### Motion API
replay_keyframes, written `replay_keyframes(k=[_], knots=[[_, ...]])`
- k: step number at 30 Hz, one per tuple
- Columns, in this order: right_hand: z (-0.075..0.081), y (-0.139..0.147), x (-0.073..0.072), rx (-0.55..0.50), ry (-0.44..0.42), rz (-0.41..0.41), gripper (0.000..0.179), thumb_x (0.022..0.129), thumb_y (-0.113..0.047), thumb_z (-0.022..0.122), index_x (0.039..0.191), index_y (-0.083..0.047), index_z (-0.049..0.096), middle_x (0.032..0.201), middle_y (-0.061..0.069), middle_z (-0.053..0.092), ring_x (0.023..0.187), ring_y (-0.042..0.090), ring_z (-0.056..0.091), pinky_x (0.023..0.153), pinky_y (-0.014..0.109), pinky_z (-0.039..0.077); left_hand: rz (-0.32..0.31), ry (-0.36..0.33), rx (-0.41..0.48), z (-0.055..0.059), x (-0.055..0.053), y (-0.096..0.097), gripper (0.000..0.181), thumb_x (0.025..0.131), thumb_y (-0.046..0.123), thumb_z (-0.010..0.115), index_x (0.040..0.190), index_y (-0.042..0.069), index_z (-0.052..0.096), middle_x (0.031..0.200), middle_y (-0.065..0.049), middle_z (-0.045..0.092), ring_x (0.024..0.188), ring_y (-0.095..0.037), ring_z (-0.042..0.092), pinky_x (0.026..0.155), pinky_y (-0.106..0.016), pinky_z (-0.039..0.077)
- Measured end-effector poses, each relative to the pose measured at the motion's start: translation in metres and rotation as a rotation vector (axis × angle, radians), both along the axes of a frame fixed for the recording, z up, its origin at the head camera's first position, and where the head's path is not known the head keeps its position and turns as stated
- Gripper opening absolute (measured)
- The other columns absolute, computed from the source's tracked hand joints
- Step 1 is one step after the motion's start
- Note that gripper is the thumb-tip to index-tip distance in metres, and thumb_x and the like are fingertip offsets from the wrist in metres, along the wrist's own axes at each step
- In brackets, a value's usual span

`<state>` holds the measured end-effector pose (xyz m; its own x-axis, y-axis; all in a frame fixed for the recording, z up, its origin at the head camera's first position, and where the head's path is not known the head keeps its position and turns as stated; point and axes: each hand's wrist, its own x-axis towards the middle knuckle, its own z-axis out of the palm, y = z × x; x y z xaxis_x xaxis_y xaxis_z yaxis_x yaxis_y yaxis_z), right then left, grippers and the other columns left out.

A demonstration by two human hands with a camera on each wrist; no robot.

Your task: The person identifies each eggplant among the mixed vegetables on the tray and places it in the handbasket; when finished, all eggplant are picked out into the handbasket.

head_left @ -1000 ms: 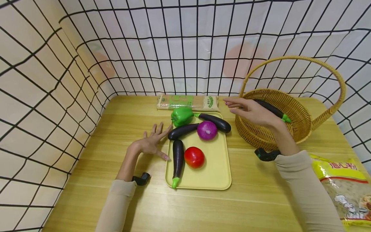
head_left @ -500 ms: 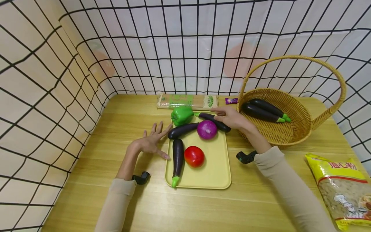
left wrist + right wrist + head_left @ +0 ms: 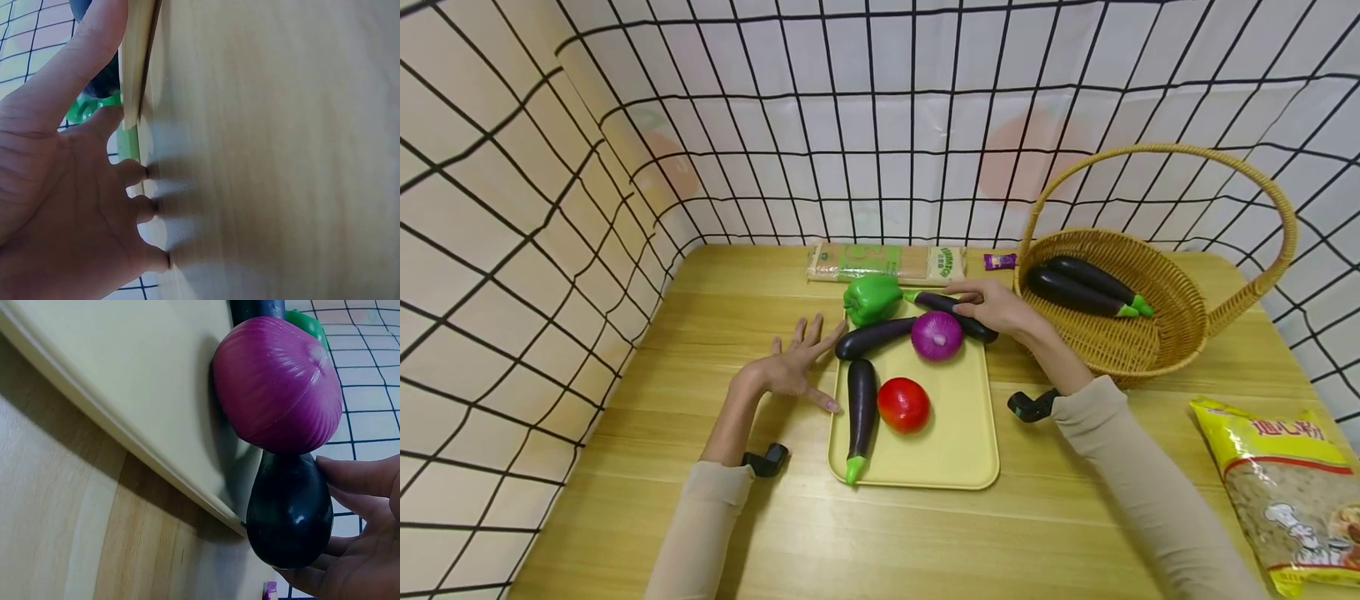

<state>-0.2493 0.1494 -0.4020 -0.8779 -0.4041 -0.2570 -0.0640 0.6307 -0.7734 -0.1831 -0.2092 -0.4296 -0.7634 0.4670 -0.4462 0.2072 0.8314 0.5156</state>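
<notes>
1. My right hand (image 3: 996, 307) curls round the eggplant (image 3: 958, 317) that lies at the far right corner of the tray (image 3: 955, 442), its fat end over the tray's right edge and touching the onion (image 3: 936, 335). In the right wrist view my fingers (image 3: 359, 478) wrap that fat end (image 3: 289, 509).
2. To lift it well, I judge that I should bring it straight up and clear of the onion, so the onion does not roll toward the tomato (image 3: 902, 405).
3. My left hand (image 3: 790, 371) lies flat and spread, holding nothing, against the tray's left edge; it steadies the tray, I think.
4. Two more eggplants and a green pepper (image 3: 871, 298) share the tray.
5. The basket (image 3: 1180, 329) at the tabletop's right holds two eggplants.
6. The wooden tabletop (image 3: 910, 542) also carries a noodle packet (image 3: 883, 262) at its far edge and a yellow bag (image 3: 1288, 492) at its right edge.
7. Checked cloth walls enclose it.
</notes>
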Motion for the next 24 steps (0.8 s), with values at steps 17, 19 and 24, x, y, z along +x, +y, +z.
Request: replay_keyframes(k=[17, 19, 24], knots=[[-0.0001, -0.0031, -0.0032, 0.058, 0.014, -0.008, 0.042, 0.105, -0.014, 0.058, 0.146, -0.007, 0.059, 0.145, 0.030, 0.057, 0.132, 0.044, 0.054, 0.113, 0.056, 0.046, 0.005, 0.005, 0.002, -0.0001, -0.0002, -0.0011, 0.133, 0.076, 0.048, 0.090, 0.168, 0.027, -0.004, 0.169, -0.019, -0.028, 0.155, -0.044, -0.029, 0.118, -0.077, -0.016], [0.0000, -0.0028, -0.0031, 0.056, 0.013, -0.009, 0.042, 0.104, -0.014, 0.059, 0.146, -0.007, 0.059, 0.145, 0.030, 0.056, 0.133, 0.044, 0.054, 0.114, 0.056, 0.045, 0.001, 0.005, 0.001, 0.0001, -0.0003, -0.0005, 0.133, 0.076, 0.048, 0.090, 0.168, 0.027, -0.004, 0.169, -0.019, -0.028, 0.155, -0.044, -0.029, 0.118, -0.077, -0.016], [0.0021, -0.0009, -0.0028, 0.031, 0.043, -0.011, 0.043, 0.105, -0.011, 0.058, 0.147, -0.004, 0.057, 0.145, 0.031, 0.056, 0.134, 0.045, 0.054, 0.114, 0.057, 0.046, -0.003, 0.004, 0.000, 0.0017, 0.0003, 0.0012, 0.133, 0.076, 0.048, 0.090, 0.168, 0.027, -0.003, 0.169, -0.019, -0.029, 0.156, -0.043, -0.029, 0.118, -0.077, -0.017]])
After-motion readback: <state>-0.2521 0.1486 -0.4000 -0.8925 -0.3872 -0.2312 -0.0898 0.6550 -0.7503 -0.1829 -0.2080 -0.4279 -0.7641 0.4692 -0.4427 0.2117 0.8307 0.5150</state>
